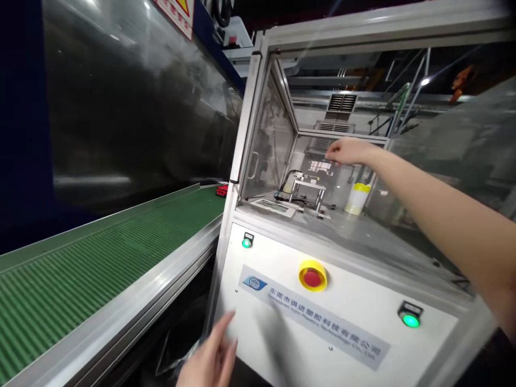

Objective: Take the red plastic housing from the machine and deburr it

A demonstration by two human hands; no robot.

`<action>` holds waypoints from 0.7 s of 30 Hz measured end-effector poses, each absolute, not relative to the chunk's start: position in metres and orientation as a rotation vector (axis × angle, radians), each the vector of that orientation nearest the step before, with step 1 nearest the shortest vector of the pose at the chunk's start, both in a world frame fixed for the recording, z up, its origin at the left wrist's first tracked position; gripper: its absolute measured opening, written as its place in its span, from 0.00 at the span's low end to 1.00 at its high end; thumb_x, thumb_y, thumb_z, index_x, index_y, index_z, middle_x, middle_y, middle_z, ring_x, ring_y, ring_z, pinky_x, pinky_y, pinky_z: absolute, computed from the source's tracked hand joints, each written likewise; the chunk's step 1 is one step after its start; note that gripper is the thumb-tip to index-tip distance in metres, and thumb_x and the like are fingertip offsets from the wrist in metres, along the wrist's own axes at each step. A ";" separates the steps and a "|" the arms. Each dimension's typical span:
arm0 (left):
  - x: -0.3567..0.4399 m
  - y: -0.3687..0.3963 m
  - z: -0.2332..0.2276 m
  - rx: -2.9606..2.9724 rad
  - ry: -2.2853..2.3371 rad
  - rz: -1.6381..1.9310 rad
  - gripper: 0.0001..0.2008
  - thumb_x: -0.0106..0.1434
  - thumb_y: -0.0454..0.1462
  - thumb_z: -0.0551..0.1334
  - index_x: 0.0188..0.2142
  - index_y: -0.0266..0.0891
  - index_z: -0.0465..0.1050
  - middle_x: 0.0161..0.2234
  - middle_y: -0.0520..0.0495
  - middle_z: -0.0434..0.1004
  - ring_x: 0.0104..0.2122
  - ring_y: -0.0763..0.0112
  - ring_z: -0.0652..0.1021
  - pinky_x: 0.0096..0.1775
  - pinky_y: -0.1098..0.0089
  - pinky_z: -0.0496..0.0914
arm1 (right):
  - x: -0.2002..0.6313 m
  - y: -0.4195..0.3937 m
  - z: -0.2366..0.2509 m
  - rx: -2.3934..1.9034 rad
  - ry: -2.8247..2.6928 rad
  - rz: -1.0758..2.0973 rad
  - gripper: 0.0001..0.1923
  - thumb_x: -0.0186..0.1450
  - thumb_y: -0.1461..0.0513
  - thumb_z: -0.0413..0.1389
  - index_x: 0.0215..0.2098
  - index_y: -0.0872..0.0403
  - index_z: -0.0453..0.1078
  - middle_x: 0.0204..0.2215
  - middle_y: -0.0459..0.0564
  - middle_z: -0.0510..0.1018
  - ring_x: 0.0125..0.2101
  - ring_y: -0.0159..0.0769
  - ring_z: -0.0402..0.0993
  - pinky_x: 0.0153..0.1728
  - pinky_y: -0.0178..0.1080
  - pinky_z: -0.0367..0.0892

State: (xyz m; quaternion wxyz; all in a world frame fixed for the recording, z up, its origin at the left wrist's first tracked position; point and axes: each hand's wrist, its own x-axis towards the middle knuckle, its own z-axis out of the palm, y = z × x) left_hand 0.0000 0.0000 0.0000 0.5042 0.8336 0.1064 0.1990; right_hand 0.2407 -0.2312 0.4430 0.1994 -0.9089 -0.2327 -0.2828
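Observation:
My right hand point(342, 151) reaches into the framed machine enclosure from the right. Its fingertips are drawn together in a pinch, and anything between them is too small to make out. Below it stands a small metal fixture point(309, 184) on the machine's grey work surface point(346, 226). A white container with a yellow band point(358, 199) is to the right of the fixture. Low in the view, my left hand point(212, 352) is in front of the white control panel point(258, 322), fingers stretched out and apart, holding nothing.
A green ribbed conveyor belt point(121, 274) runs along the left, with a red object point(221, 190) at its far end. The panel carries a red emergency stop button point(313, 278) and two lit green buttons. An aluminium post point(245, 118) frames the opening.

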 end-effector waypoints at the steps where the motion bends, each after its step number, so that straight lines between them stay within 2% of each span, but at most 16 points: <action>1: 0.016 0.002 0.014 2.041 0.159 0.501 0.26 0.70 0.50 0.57 0.66 0.57 0.61 0.37 0.52 0.80 0.34 0.61 0.81 0.39 0.66 0.75 | 0.215 -0.243 0.434 -2.558 -0.662 -0.780 0.22 0.74 0.55 0.52 0.36 0.66 0.77 0.32 0.47 0.81 0.27 0.21 0.75 0.36 0.30 0.65; 2: 0.035 0.005 0.029 2.109 0.042 0.560 0.29 0.72 0.49 0.54 0.70 0.54 0.53 0.39 0.51 0.79 0.34 0.61 0.81 0.39 0.66 0.73 | 0.188 -0.260 0.418 -2.558 -0.675 -0.773 0.20 0.71 0.53 0.55 0.37 0.64 0.78 0.31 0.46 0.82 0.27 0.22 0.76 0.35 0.30 0.65; 4: 0.070 0.011 0.053 2.228 -0.051 0.658 0.34 0.73 0.47 0.51 0.74 0.49 0.41 0.41 0.49 0.79 0.30 0.63 0.80 0.36 0.66 0.71 | 0.135 -0.302 0.365 -2.476 -0.722 -0.832 0.20 0.72 0.50 0.54 0.35 0.56 0.78 0.30 0.46 0.83 0.27 0.29 0.78 0.34 0.33 0.67; 6: 0.098 0.015 0.068 2.327 -0.056 0.658 0.34 0.74 0.45 0.49 0.74 0.48 0.37 0.43 0.47 0.78 0.31 0.62 0.79 0.37 0.65 0.69 | 0.094 -0.350 0.292 -2.446 -0.477 -0.854 0.26 0.72 0.44 0.52 0.26 0.51 0.76 0.23 0.46 0.81 0.23 0.35 0.77 0.28 0.37 0.67; 8: 0.113 0.016 0.071 2.398 -0.034 0.637 0.34 0.74 0.44 0.48 0.75 0.49 0.35 0.45 0.46 0.78 0.33 0.60 0.80 0.37 0.65 0.69 | 0.074 -0.390 0.215 -2.559 -0.032 -0.710 0.28 0.70 0.41 0.50 0.21 0.47 0.72 0.20 0.47 0.80 0.21 0.41 0.77 0.23 0.40 0.65; 11: 0.122 0.016 0.063 2.445 -0.012 0.649 0.35 0.74 0.43 0.47 0.74 0.50 0.32 0.47 0.44 0.78 0.36 0.57 0.80 0.36 0.66 0.68 | 0.080 -0.424 0.128 -2.503 0.185 -0.423 0.24 0.69 0.42 0.51 0.27 0.46 0.73 0.27 0.47 0.84 0.28 0.45 0.82 0.29 0.42 0.69; 13: 0.125 0.016 0.057 2.441 -0.007 0.672 0.35 0.73 0.43 0.48 0.74 0.49 0.32 0.47 0.44 0.78 0.35 0.57 0.81 0.36 0.66 0.68 | 0.092 -0.428 0.100 -2.367 0.108 -0.432 0.23 0.70 0.42 0.50 0.29 0.48 0.71 0.30 0.47 0.85 0.32 0.44 0.83 0.35 0.41 0.71; 15: 0.128 0.016 0.055 2.418 0.000 0.678 0.36 0.73 0.43 0.49 0.74 0.48 0.33 0.46 0.45 0.79 0.33 0.58 0.80 0.35 0.66 0.68 | 0.101 -0.427 0.090 -2.236 0.028 -0.472 0.24 0.70 0.42 0.50 0.29 0.49 0.70 0.30 0.48 0.84 0.33 0.43 0.82 0.37 0.39 0.71; 18: 0.129 0.015 0.064 2.354 0.028 0.633 0.36 0.71 0.39 0.49 0.74 0.49 0.36 0.37 0.50 0.80 0.28 0.63 0.79 0.33 0.68 0.67 | 0.105 -0.424 0.090 -2.071 0.009 -0.482 0.25 0.68 0.40 0.53 0.29 0.51 0.71 0.28 0.49 0.82 0.30 0.41 0.80 0.32 0.37 0.70; 21: 0.125 0.014 0.083 2.344 0.060 0.582 0.36 0.68 0.35 0.50 0.73 0.50 0.43 0.25 0.57 0.75 0.22 0.65 0.75 0.30 0.71 0.65 | 0.104 -0.426 0.087 -1.964 0.112 -0.512 0.25 0.65 0.40 0.58 0.28 0.52 0.73 0.21 0.47 0.78 0.23 0.38 0.74 0.26 0.36 0.66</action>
